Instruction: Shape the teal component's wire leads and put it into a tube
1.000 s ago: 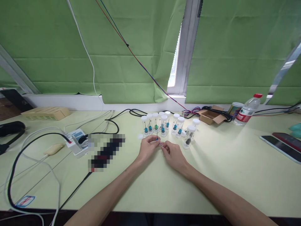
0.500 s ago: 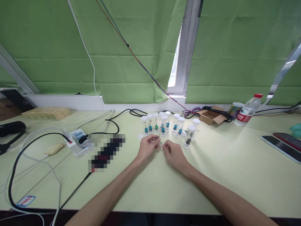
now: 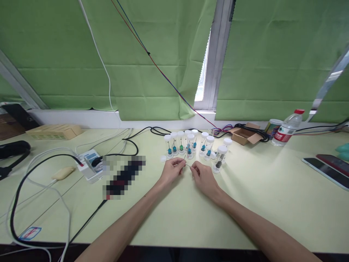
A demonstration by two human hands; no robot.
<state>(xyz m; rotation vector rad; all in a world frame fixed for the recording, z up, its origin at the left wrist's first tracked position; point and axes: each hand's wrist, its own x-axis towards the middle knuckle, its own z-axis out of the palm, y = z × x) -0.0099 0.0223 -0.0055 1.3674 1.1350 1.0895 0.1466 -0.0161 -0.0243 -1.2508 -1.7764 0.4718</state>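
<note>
My left hand (image 3: pixel 172 171) is closed in a pinch over the middle of the table. A thin dark sliver (image 3: pixel 184 157), perhaps wire or a needle, pokes up from its fingertips. My right hand (image 3: pixel 201 177) pinches the near end of a thin wire-like piece (image 3: pixel 188 166) that runs across the small gap toward my left fingers. Whether these are one piece I cannot tell. Just behind the hands stand several clear white-capped vials with blue pieces inside, such as this vial (image 3: pixel 189 148). One vial holds a green piece (image 3: pixel 181 147); another, to the right, a dark piece (image 3: pixel 218 165).
A small white cap (image 3: pixel 163 159) lies left of the vials. Behind them are black cables and an open cardboard box (image 3: pixel 244 137). A water bottle (image 3: pixel 287 129) and two phones (image 3: pixel 325 173) are at the right. A power strip (image 3: pixel 91 169) with looping cords covers the left side.
My right hand has shifted slightly right, away from my left, and the gap between the fingertips is a little wider. The vials have stayed in place.
</note>
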